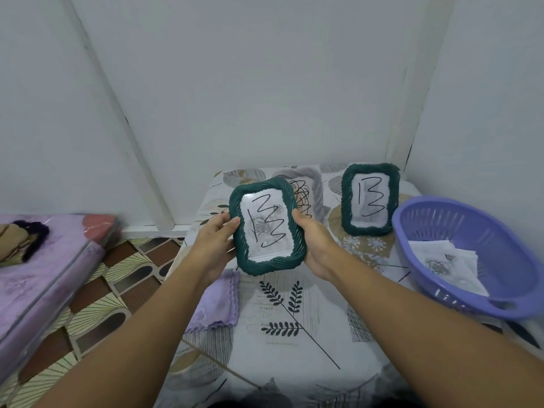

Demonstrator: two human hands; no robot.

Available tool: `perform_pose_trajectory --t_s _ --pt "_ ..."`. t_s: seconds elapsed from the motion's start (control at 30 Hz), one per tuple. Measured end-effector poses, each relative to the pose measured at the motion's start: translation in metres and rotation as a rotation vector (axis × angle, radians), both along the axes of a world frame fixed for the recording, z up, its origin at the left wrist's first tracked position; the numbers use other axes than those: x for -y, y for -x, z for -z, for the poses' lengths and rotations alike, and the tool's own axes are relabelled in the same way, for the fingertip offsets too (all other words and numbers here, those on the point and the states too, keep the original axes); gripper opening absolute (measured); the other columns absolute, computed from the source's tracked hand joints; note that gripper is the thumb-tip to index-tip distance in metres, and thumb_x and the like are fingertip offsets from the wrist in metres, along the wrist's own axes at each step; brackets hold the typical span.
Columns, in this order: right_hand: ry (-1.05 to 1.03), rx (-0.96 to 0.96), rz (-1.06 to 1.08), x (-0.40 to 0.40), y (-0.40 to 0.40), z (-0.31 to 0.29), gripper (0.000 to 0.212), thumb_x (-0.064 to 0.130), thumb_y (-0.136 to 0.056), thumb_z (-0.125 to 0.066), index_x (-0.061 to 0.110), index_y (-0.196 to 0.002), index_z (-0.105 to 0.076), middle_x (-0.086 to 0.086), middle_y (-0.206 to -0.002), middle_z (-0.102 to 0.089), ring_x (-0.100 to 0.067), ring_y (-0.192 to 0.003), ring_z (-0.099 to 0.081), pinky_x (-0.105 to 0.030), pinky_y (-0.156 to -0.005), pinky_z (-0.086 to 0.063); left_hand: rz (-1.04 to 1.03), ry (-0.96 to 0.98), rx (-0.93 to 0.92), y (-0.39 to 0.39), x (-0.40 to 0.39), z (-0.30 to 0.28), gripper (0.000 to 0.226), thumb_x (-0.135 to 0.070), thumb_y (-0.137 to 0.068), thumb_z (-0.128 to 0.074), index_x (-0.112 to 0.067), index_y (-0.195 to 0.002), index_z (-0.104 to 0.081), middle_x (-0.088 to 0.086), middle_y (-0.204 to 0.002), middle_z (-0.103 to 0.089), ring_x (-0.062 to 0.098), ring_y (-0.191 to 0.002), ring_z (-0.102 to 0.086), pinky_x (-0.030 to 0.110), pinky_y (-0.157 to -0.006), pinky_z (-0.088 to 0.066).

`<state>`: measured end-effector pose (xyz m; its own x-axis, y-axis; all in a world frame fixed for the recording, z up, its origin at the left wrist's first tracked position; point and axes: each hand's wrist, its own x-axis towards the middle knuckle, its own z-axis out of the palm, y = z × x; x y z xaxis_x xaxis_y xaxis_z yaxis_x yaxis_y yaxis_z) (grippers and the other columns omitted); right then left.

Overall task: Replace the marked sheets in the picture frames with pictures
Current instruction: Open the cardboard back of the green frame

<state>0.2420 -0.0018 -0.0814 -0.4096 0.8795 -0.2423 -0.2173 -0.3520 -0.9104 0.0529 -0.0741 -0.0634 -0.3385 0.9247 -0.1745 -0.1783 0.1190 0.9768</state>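
Note:
A dark green picture frame (290,257) with a black-marked sheet (266,226) inside is held above the table, tilted. My left hand (216,240) grips its left edge and my right hand (315,242) grips its right edge. Behind it a grey frame (315,184) with a scribbled sheet stands upright, partly hidden. A second green frame (369,198) with a marked sheet stands at the back right. A purple basket (471,257) at the right holds several rose pictures (444,263).
A lilac cloth (219,304) lies on the table's left edge. The table, with a leaf-patterned cover (294,334), sits in a corner of white walls. A bed with purple bedding (44,260) is at the left, across a strip of tiled floor.

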Motion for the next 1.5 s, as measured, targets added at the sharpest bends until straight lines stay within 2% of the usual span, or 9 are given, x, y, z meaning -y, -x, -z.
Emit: perform_pose_trajectory --t_s 0.17,0.27,0.47,0.63,0.87,1.1,1.23,1.37,1.5 --pt "-0.18 0.13 0.066 0.011 -0.005 -0.003 0.035 0.044 -0.108 -0.043 0.024 -0.123 -0.067 0.008 -0.12 -0.072 -0.016 -0.117 -0.064 -0.04 -0.107 -0.047 -0.137 0.108 -0.355 -0.015 -0.004 -0.003 0.041 -0.032 -0.103 -0.06 -0.019 -0.141 -0.051 0.001 -0.115 -0.066 0.02 -0.105 -0.061 0.04 -0.094 -0.049" --pt "-0.452 0.325 0.154 0.022 -0.005 -0.009 0.037 0.045 -0.108 -0.038 0.021 -0.116 -0.065 0.013 -0.1 -0.064 -0.006 -0.094 -0.059 -0.03 -0.086 -0.046 -0.206 -0.004 -0.512 -0.032 -0.001 -0.014 0.039 -0.042 -0.1 -0.062 -0.019 -0.132 -0.057 -0.005 -0.101 -0.063 0.013 -0.094 -0.063 0.033 -0.083 -0.045" --pt "-1.018 0.764 0.187 0.034 -0.001 -0.001 0.034 0.049 -0.108 -0.032 0.038 -0.128 -0.058 0.012 -0.097 -0.053 -0.009 -0.087 -0.054 -0.035 -0.069 -0.051 -0.183 -0.085 -0.342 -0.067 -0.001 -0.038 0.04 -0.054 -0.09 -0.071 -0.015 -0.097 -0.069 0.003 -0.088 -0.078 0.016 -0.075 -0.073 0.032 -0.077 -0.058" --pt "-1.175 0.943 0.153 0.045 -0.002 0.001 0.037 0.049 -0.107 -0.037 0.04 -0.136 -0.056 0.01 -0.104 -0.056 -0.011 -0.093 -0.057 -0.036 -0.073 -0.054 -0.254 0.002 -0.308 -0.065 -0.003 -0.032 0.02 -0.025 -0.086 -0.068 -0.006 -0.094 -0.069 0.013 -0.09 -0.076 0.029 -0.081 -0.075 0.041 -0.076 -0.063" --pt "-1.004 0.912 0.055 0.036 -0.023 0.006 0.04 0.049 -0.106 -0.037 0.034 -0.136 -0.059 0.008 -0.115 -0.057 -0.011 -0.106 -0.053 -0.037 -0.091 -0.05 -0.164 0.071 -0.229 -0.049 0.007 -0.02 0.008 -0.006 -0.101 -0.057 -0.006 -0.098 -0.064 0.009 -0.082 -0.07 0.019 -0.064 -0.067 0.014 -0.041 -0.043" --pt "-0.607 0.841 0.152 0.011 -0.035 0.02 0.038 0.039 -0.104 -0.051 0.029 -0.141 -0.052 0.001 -0.133 -0.052 -0.013 -0.109 -0.055 -0.035 -0.096 -0.048 0.067 0.198 -0.19 -0.03 0.003 0.001 0.014 -0.014 -0.104 -0.058 -0.005 -0.111 -0.067 0.006 -0.081 -0.068 0.008 -0.051 -0.053 0.023 -0.057 -0.039" --pt "-0.433 0.793 0.15 0.011 -0.043 0.028 0.017 0.03 -0.103 -0.055 0.028 -0.119 -0.062 0.007 -0.106 -0.066 -0.014 -0.097 -0.062 -0.037 -0.089 -0.053 0.156 0.248 -0.136 -0.032 0.002 0.01 0.009 -0.014 -0.103 -0.061 -0.009 -0.105 -0.068 0.007 -0.086 -0.069 0.011 -0.059 -0.058 0.023 -0.061 -0.042" --pt "-0.415 0.954 0.153 0.008 -0.053 0.044 0.009 0.029 -0.1 -0.061 0.025 -0.096 -0.069 0.008 -0.091 -0.069 -0.016 -0.089 -0.065 -0.036 -0.082 -0.054 0.053 0.229 -0.25 -0.034 -0.004 0.031 0.013 -0.012 -0.095 -0.071 -0.006 -0.106 -0.069 0.021 -0.103 -0.074 0.027 -0.085 -0.067 0.047 -0.091 -0.057" --pt "-0.428 1.071 0.149 0.008 -0.058 0.052 0.014 0.03 -0.098 -0.065 0.023 -0.086 -0.068 0.006 -0.084 -0.068 -0.018 -0.083 -0.063 -0.03 -0.068 -0.047 -0.03 0.2 -0.447 -0.039 -0.011 0.052 0.017 -0.021 -0.089 -0.078 -0.018 -0.105 -0.074 0.009 -0.093 -0.078 0.026 -0.088 -0.075 0.05 -0.087 -0.061"
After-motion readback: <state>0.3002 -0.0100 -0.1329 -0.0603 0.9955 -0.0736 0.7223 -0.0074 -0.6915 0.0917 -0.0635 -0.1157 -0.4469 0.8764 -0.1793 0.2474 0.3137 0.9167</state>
